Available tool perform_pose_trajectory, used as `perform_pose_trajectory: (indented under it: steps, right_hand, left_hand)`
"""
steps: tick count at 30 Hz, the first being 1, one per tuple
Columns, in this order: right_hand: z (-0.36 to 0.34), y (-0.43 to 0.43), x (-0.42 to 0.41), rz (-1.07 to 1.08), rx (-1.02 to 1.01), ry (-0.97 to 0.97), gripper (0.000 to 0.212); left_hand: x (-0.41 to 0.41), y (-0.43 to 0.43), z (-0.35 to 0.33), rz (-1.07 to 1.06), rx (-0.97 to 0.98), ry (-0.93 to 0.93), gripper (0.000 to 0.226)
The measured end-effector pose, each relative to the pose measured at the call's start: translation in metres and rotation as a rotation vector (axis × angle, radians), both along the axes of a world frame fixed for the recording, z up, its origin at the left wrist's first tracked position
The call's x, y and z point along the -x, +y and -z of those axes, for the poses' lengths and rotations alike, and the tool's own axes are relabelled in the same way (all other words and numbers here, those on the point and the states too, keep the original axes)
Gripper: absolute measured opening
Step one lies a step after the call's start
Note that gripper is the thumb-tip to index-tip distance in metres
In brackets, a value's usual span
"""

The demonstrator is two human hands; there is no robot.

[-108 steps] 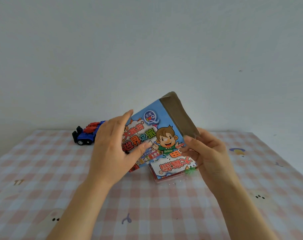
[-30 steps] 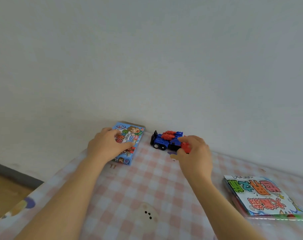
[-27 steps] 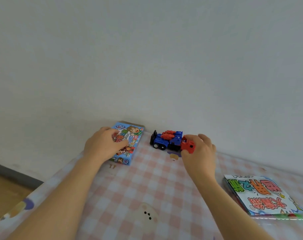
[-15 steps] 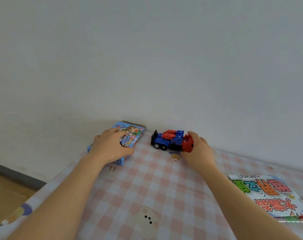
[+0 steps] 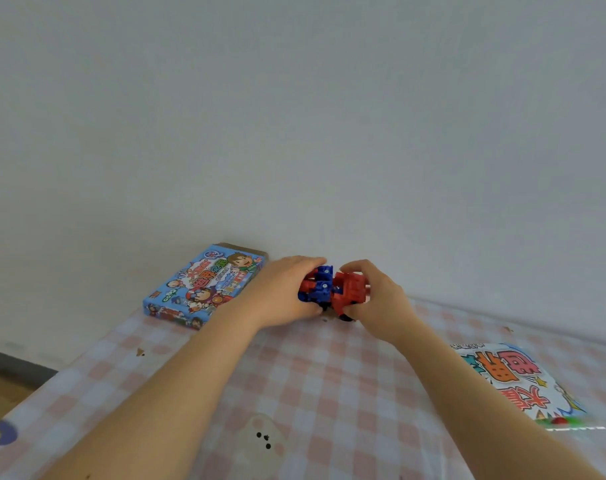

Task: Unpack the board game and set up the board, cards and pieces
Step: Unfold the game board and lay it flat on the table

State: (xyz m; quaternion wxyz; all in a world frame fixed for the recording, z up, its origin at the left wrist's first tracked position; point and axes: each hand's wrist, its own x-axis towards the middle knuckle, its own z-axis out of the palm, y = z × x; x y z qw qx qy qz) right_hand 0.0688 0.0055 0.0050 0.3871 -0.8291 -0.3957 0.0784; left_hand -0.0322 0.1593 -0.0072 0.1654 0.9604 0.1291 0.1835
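Toy (image 5: 332, 292) between box (image 5: 204, 285) and booklet (image 5: 516, 382)

One game box (image 5: 204, 287), one toy truck (image 5: 332, 292), one packet (image 5: 516, 382) (perhaps the board).

Blue game box (image 5: 204, 285), just left of the toy truck (image 5: 332, 292): lid print is Chinese. The big red-and-green title reads 世界之旅. Orange line above it is too blurred to read. "GO" at the lid's near-left corner. Round logo at the far-left corner and the thin strip of small letters under the title are not legible.

Booklet (image 5: 516, 382), right of the toy truck and nearer the camera: large Chinese title, upside down from here. Orange characters 世界, red row with 大, the rest smeared.
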Motion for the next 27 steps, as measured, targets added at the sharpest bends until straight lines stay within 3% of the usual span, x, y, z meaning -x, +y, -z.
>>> perform_pose_trajectory:
  steps: [3,6,11,15,22,27]
  right_hand:
    - [0.001,-0.009,-0.002,-0.006,-0.039,0.044,0.068]
    - [-0.004,-0.016,-0.004,0.008,-0.018,0.014,0.077]
    - [-0.003,-0.025,-0.006,0.032,-0.041,0.020,0.072]
    - [-0.002,-0.030,-0.006,0.053,-0.050,0.026,0.068]
    - [-0.006,-0.041,-0.009,0.088,-0.076,0.014,0.058]
    - [-0.004,-0.042,-0.007,0.086,-0.080,0.012,0.056]
  left_hand:
    - [-0.003,-0.008,-0.001,-0.032,-0.051,-0.058,0.047]
    - [0.001,-0.008,-0.006,-0.199,-0.078,-0.125,0.056]
    - [0.004,-0.010,-0.025,-0.511,-0.105,-0.148,0.061]
    - [0.002,-0.011,-0.023,-0.614,-0.135,-0.134,0.064]
    - [0.001,-0.011,-0.006,-0.652,-0.278,0.151,0.079]
    - [0.010,-0.021,0.006,-0.357,-0.316,0.030,0.071]
